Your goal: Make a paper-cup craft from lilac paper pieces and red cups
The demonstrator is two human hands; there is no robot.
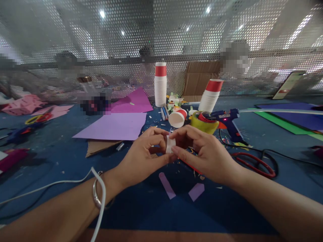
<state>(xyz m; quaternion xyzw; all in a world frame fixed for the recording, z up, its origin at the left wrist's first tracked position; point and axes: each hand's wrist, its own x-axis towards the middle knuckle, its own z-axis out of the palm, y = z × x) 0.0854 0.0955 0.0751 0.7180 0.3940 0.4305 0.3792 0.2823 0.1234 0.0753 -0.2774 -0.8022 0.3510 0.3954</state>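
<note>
White piece (171, 144), edges obscure behind fingers (186, 156)

Dim overall, bright lights (102, 13) glaring above, soft shadows on tabletop (136, 211), edges stretched, background patches pixelated

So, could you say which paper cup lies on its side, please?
The loose paper cup, mouth toward us; the others nest in an upright stack and a leaning stack.
</note>
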